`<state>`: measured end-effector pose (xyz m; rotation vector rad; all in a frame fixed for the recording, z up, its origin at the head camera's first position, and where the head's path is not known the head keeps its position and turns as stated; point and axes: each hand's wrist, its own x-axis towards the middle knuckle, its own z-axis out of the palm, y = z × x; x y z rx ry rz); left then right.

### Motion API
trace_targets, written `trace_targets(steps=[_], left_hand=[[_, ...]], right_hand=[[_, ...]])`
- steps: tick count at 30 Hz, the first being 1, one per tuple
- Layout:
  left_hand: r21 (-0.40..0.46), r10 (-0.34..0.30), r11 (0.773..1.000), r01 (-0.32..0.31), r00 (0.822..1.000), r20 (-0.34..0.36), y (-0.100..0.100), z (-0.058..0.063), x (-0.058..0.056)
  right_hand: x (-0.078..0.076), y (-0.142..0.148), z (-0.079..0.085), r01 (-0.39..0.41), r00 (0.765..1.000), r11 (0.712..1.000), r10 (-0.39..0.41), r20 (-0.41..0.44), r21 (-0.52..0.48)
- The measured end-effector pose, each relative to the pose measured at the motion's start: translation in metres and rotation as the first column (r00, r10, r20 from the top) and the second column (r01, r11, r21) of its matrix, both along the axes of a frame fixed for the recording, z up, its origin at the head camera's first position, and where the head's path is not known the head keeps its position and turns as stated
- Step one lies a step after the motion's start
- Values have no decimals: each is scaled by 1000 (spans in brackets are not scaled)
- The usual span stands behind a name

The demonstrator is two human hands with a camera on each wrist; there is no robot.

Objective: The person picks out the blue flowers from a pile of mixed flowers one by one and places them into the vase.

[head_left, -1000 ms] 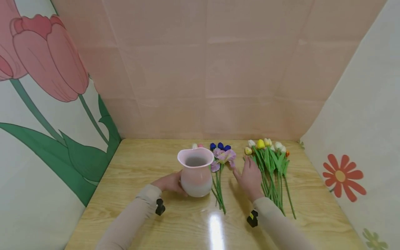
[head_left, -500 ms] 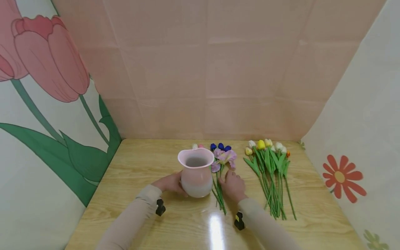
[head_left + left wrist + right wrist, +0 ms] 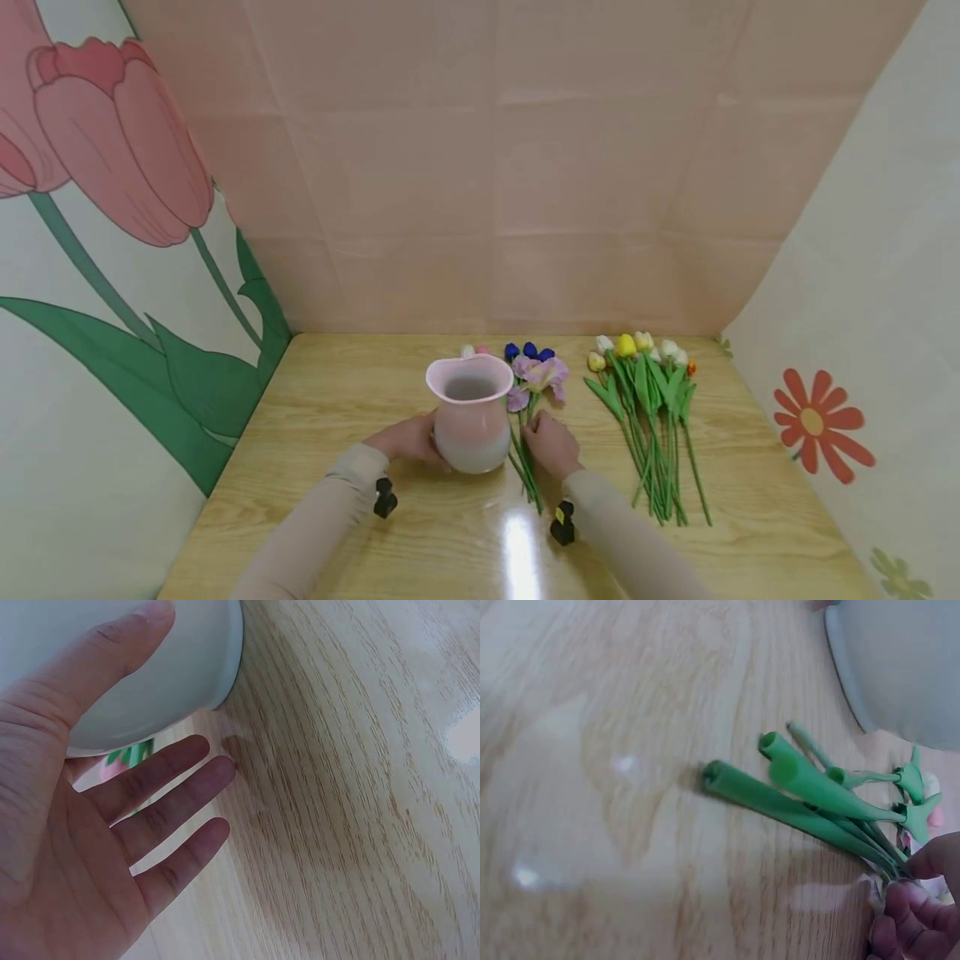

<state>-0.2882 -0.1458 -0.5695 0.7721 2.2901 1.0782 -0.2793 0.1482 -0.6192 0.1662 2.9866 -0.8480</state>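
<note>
A pink-and-white vase (image 3: 471, 433) with a flared rim stands upright on the wooden table. My left hand (image 3: 411, 440) holds its left side; the left wrist view shows the thumb (image 3: 97, 664) along the wall, three fingers straight and clear of it, and the rest hidden behind. Right of the vase lie purple iris-like flowers (image 3: 542, 377) and blue tulips (image 3: 529, 350). My right hand (image 3: 553, 443) pinches among their green stems (image 3: 802, 802) with thumb and fingertips. How many stems it grips, I cannot tell. Behind the vase, white and pink blooms (image 3: 482, 350) are mostly hidden.
A larger bunch of tulips (image 3: 652, 408), white, yellow and orange, lies at the right with stems toward me. The wooden table (image 3: 322, 400) meets a pink cloth backdrop (image 3: 487, 208) at its far edge. Printed flower panels flank both sides.
My right hand has moved left from beside the tulip bunch to the purple flowers' stems, and its fingers have closed there. The left hand and vase have stayed in place.
</note>
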Motion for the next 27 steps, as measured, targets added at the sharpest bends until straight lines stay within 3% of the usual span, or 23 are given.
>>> trace_targets(steps=[5, 11, 20, 27], left_hand=[[0, -5, 1000, 5, 1000, -8, 0, 1, 1], [-5, -3, 1000, 3, 1000, -19, 1, 1, 1], [3, 10, 1000, -10, 1000, 18, 2, 2, 2], [10, 21, 1000, -22, 999, 24, 2, 1, 1]], right_hand=[[2, 2, 2, 35, 999, 995, -39, -35, -98], [3, 4, 11, 68, 977, 976, -107, -186, -205], [2, 28, 40, 36, 902, 956, -156, -402, -291], [-3, 65, 60, 81, 806, 967, -206, -555, -241]])
